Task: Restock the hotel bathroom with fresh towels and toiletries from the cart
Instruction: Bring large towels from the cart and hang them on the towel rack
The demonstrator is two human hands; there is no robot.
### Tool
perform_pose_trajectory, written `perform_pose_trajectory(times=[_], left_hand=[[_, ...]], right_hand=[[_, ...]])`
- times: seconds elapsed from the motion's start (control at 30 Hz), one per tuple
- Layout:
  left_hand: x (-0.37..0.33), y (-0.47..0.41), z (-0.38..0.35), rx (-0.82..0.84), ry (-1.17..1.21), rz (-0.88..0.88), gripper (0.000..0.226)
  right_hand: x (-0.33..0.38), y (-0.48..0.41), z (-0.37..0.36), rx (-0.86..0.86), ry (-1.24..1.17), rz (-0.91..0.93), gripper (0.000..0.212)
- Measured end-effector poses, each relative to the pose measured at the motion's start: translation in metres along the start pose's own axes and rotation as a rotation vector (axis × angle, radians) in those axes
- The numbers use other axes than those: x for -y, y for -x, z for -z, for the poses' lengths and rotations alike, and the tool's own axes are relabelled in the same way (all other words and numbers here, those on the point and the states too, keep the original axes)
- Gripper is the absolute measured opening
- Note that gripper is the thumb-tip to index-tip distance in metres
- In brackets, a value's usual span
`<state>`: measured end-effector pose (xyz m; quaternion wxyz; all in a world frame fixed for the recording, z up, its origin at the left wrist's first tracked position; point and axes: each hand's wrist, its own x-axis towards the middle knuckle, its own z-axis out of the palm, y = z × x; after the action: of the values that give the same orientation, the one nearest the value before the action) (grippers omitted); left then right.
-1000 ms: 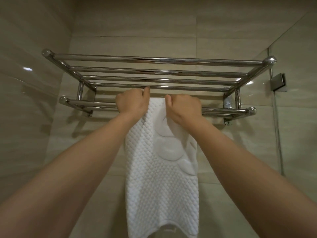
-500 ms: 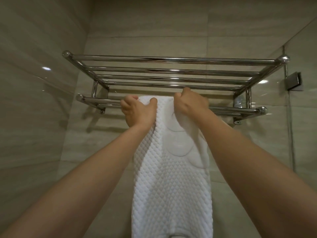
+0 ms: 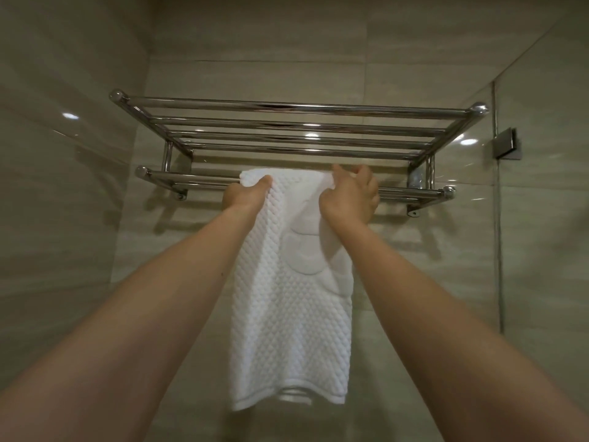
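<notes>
White towel [image 3: 291, 314] over lower rail [image 3: 191, 179], long axis vertical, both hands' grip at top.

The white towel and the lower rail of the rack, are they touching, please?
Touching. The head view shows the white towel draped over the lower rail, its top fold lying on the bar between the left hand and right hand.

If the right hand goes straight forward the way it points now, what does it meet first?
Probably the lower rail of the rack, right behind the right hand gripping the towel; beyond lies the tiled wall. Depth is unclear.
</notes>
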<state>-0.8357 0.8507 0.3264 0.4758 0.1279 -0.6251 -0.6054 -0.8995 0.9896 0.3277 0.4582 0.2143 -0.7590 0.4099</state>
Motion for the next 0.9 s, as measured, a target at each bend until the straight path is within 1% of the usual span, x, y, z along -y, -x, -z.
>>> perform_pose_trajectory(times=[0.03,0.1,0.17,0.23,0.27,0.3,0.37,0.4,0.43,0.5,0.57,0.6,0.67,0.77,0.83,0.9], left_hand=[[0.0,0.001,0.0,-0.006,-0.015,0.002,0.072],[-0.001,0.003,0.0,-0.004,-0.037,0.001,0.069],[-0.004,0.005,0.001,-0.003,-0.055,-0.003,0.067],[-0.005,0.006,0.002,-0.003,-0.064,-0.001,0.065],[-0.005,0.006,0.002,-0.001,-0.061,0.003,0.065],[-0.005,0.007,0.002,0.0,-0.056,0.011,0.065],[-0.005,0.008,0.003,0.003,-0.043,0.026,0.066],[-0.005,0.008,0.003,0.0,-0.035,0.033,0.066],[-0.005,0.008,0.003,-0.004,-0.026,0.041,0.065],[-0.004,0.009,0.003,0.0,-0.006,0.037,0.065],[-0.003,0.009,0.005,0.01,0.006,0.043,0.067],[-0.001,0.007,0.006,0.016,0.011,0.046,0.069],[0.001,0.007,0.011,0.037,0.03,0.062,0.073],[0.013,0.005,0.02,0.139,0.035,0.154,0.083],[0.021,0.004,0.025,0.216,0.001,0.174,0.069],[0.023,0.005,0.028,0.252,-0.042,0.161,0.058]], right_hand=[[-0.005,0.007,-0.001,-0.051,-0.065,-0.026,0.058],[-0.012,0.016,-0.003,-0.111,-0.197,-0.121,0.058],[-0.014,0.019,-0.003,-0.096,-0.362,-0.285,0.057],[-0.014,0.02,-0.002,-0.014,-0.521,-0.415,0.054],[-0.014,0.021,-0.002,0.058,-0.624,-0.462,0.048],[-0.014,0.024,-0.001,0.147,-0.739,-0.505,0.04],[-0.015,0.029,0.002,0.306,-0.907,-0.54,0.016],[-0.015,0.031,0.004,0.35,-0.926,-0.534,0.008],[-0.017,0.032,0.005,0.381,-0.919,-0.527,0.008],[-0.022,0.032,0.009,0.458,-0.897,-0.542,0.015],[-0.024,0.033,0.012,0.517,-0.864,-0.557,0.015],[-0.024,0.034,0.013,0.507,-0.847,-0.554,0.013],[-0.024,0.035,0.012,0.43,-0.855,-0.527,0.009],[-0.022,0.037,0.009,0.328,-0.901,-0.462,0.02],[-0.021,0.038,0.008,0.291,-0.92,-0.43,0.02],[-0.016,0.038,0.008,0.251,-0.979,-0.402,0.018]])
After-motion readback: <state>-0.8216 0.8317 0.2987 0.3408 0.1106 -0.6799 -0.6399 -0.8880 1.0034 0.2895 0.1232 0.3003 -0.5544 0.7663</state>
